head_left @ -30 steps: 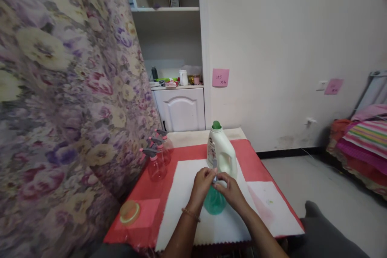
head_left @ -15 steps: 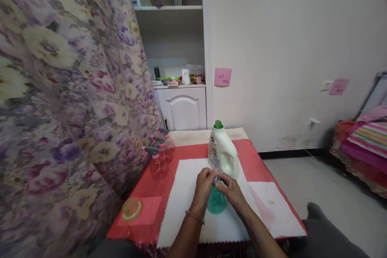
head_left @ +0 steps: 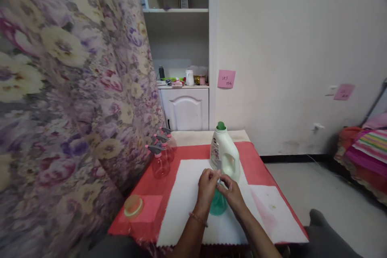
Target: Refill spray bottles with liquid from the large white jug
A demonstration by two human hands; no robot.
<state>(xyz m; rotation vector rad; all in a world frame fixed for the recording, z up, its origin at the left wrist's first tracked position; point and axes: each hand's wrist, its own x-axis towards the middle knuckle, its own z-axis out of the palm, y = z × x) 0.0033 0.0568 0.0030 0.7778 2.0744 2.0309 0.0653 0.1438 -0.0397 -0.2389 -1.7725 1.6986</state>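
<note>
In the head view we see both our hands meeting over one green spray bottle (head_left: pixel 217 204) that stands on the white cloth (head_left: pixel 184 193). Our left hand (head_left: pixel 208 180) has its fingers curled in, pinching the small grey spray head (head_left: pixel 219 165) at the bottle's top. Our right hand (head_left: pixel 231 190) is curled too, fingertips against the neck just under that head; how firmly it grips we cannot quite tell, since the hands overlap. One white detergent jug (head_left: pixel 225 153) with a green cap stands just behind the hands. Three pink spray bottles (head_left: pixel 160 162) cluster at the left edge of the red tablecloth (head_left: pixel 145 193), and one round orange lid (head_left: pixel 133 206) lies nearer us.
</note>
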